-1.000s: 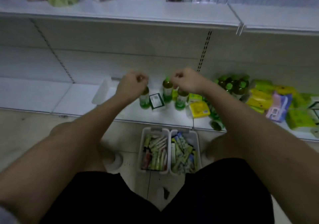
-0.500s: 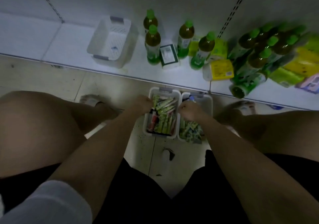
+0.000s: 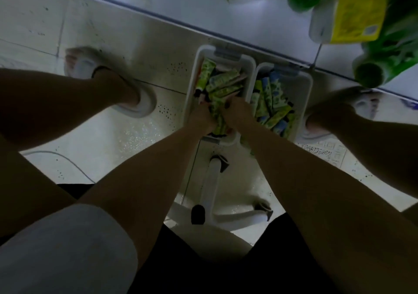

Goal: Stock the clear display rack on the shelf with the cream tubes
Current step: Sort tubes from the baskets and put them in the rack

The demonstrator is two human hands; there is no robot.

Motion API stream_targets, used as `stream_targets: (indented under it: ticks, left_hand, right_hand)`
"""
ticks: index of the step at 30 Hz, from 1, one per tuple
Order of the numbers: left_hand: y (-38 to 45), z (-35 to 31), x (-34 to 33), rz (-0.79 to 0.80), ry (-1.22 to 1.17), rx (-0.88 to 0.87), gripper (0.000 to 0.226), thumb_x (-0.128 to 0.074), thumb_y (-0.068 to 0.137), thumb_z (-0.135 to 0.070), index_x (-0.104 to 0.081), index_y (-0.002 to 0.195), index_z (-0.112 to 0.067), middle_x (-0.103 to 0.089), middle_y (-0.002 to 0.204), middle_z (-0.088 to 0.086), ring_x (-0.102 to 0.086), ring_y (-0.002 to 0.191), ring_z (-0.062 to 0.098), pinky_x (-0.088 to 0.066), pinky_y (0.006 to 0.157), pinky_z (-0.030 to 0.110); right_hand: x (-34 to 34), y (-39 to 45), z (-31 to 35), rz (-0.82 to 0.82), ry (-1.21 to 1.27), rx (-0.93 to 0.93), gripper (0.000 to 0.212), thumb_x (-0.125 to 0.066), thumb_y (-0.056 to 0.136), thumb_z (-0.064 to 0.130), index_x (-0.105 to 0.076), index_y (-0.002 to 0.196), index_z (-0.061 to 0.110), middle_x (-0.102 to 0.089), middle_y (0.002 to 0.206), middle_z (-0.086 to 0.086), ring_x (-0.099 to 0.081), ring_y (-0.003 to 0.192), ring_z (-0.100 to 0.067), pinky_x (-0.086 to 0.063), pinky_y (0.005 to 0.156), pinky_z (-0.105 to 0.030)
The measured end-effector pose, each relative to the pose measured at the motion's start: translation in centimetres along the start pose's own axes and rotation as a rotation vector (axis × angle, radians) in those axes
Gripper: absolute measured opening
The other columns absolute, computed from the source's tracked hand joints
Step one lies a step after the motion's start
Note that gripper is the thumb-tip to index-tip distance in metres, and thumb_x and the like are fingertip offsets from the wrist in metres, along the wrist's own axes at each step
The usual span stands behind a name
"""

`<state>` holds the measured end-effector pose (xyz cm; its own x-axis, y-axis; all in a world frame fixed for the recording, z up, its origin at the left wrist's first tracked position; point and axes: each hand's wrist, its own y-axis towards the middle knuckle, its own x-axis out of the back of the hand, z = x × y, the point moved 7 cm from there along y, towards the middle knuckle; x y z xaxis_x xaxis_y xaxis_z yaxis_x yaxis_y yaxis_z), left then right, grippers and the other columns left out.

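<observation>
On the floor (image 3: 117,155) at the far left, a foot in a pale slipper (image 3: 135,103) is planted on the tiles, with a bare knee and a light sleeve (image 3: 65,246) nearer the camera. Just right of that, two white bins stand side by side, touching, hard against the shelf (image 3: 181,4) edge. Both hands are down in the left bin (image 3: 192,85): the left hand (image 3: 201,118) has its fingers curled into the heap of tubes (image 3: 220,84), and the right hand (image 3: 237,112), pressed close beside it, is curled over the same heap (the grip of each looks closed on tubes, though how many each one holds cannot be told in this dim light). More green and white tubes lie jumbled toward the far end of that bin. The right bin (image 3: 306,94) holds a second pile, green, yellow and blue, lying at all angles. Below the bins, white stool legs (image 3: 212,180) spread over the floor between the person's thighs. Farther right, the other slippered foot (image 3: 316,128) rests by the right bin. Up on the shelf, a yellow pack (image 3: 357,15) lies beside green bottles (image 3: 389,51), one of them on its side.
</observation>
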<state>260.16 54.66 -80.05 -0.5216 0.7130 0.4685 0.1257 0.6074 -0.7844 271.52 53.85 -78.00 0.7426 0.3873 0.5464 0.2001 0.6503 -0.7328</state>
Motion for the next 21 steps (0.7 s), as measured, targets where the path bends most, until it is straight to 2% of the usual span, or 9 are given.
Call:
stream_targets:
  ticks: [2,6,9,10,12,15,17,19,21]
  left_hand:
    - [0.3,0.1,-0.3,-0.046,-0.027,0.023,0.036,-0.054,0.096,-0.028,-0.054,0.125,-0.007,-0.064,0.111,0.011,-0.061,0.098,0.026,-0.048,0.076,0.032]
    - [-0.3,0.0,-0.1,-0.061,0.012,-0.006,0.035,-0.056,0.095,-0.016,-0.056,0.126,0.001,-0.059,0.125,0.019,-0.055,0.117,0.032,-0.041,0.094,0.034]
    - [-0.4,0.0,-0.1,-0.044,-0.050,0.002,0.043,-0.054,0.096,-0.018,-0.048,0.132,0.006,-0.058,0.127,0.017,-0.056,0.114,0.029,-0.042,0.086,0.030]
    - [-0.4,0.2,-0.2,-0.031,-0.099,0.019,0.048,-0.052,0.097,-0.021,-0.043,0.136,0.004,-0.059,0.126,0.015,-0.056,0.111,0.027,-0.041,0.080,0.026]
    - [-0.8,0.4,-0.1,0.009,-0.194,0.022,0.055,-0.052,0.096,-0.023,-0.035,0.143,-0.002,-0.058,0.127,0.012,-0.056,0.109,0.023,-0.041,0.080,0.023]
    - [-1.8,0.8,0.2,0.100,-0.339,0.050,0.063,-0.056,0.090,-0.030,-0.034,0.147,-0.015,-0.055,0.134,0.008,-0.056,0.115,0.026,-0.050,0.095,0.036]
    - [-3.2,-0.5,1.4,0.113,-0.412,0.035,0.060,-0.053,0.091,-0.040,-0.038,0.145,-0.019,-0.052,0.139,0.007,-0.053,0.121,0.028,-0.049,0.100,0.045]
    - [-4.6,-2.7,3.4,0.094,-0.405,-0.039,0.046,-0.049,0.096,-0.037,-0.048,0.136,-0.015,-0.055,0.132,0.008,-0.055,0.117,0.028,-0.048,0.101,0.046]
    - [-6.2,-5.4,5.9,0.074,-0.442,-0.111,0.030,-0.047,0.099,-0.029,-0.057,0.121,-0.012,-0.061,0.118,0.009,-0.060,0.105,0.027,-0.051,0.095,0.044]
  right_hand:
    - [0.3,0.0,0.1,-0.028,-0.007,0.008,0.034,-0.048,0.099,0.020,-0.037,0.066,0.016,-0.038,0.061,-0.002,-0.040,0.053,-0.016,-0.033,0.049,-0.029]
    - [0.7,0.1,0.0,-0.073,-0.057,0.013,0.039,-0.047,0.098,0.016,-0.033,0.062,0.017,-0.035,0.057,-0.002,-0.037,0.049,-0.015,-0.030,0.047,-0.028]
    - [1.4,-0.6,0.5,-0.070,-0.051,0.028,0.042,-0.045,0.097,0.010,-0.028,0.060,0.020,-0.030,0.058,-0.001,-0.030,0.049,-0.012,-0.023,0.045,-0.023]
    - [1.5,-0.9,0.7,-0.064,-0.036,0.057,0.044,-0.045,0.097,0.008,-0.026,0.059,0.021,-0.027,0.057,-0.001,-0.026,0.049,-0.012,-0.020,0.044,-0.020]
    - [2.0,-1.8,0.8,-0.057,0.027,0.092,0.046,-0.045,0.096,0.006,-0.022,0.059,0.020,-0.022,0.058,-0.001,-0.021,0.049,-0.012,-0.019,0.042,-0.019]
    - [2.7,-2.7,0.7,-0.058,0.184,0.072,0.037,-0.044,0.097,0.009,-0.026,0.065,0.014,-0.024,0.062,-0.003,-0.022,0.053,-0.014,-0.018,0.049,-0.023]
    - [3.8,-3.5,0.9,-0.044,0.282,0.051,0.034,-0.041,0.098,0.009,-0.030,0.067,0.015,-0.028,0.063,-0.003,-0.025,0.055,-0.015,-0.023,0.053,-0.027]
    - [5.5,-4.4,1.6,-0.026,0.412,0.010,0.028,-0.039,0.100,0.010,-0.044,0.073,0.014,-0.035,0.065,-0.006,-0.031,0.057,-0.018,-0.034,0.052,-0.031]
    - [7.3,-5.2,2.4,-0.002,0.533,-0.034,0.023,-0.038,0.101,0.016,-0.058,0.111,0.011,-0.049,0.077,-0.014,-0.044,0.069,-0.024,-0.054,0.070,-0.048]
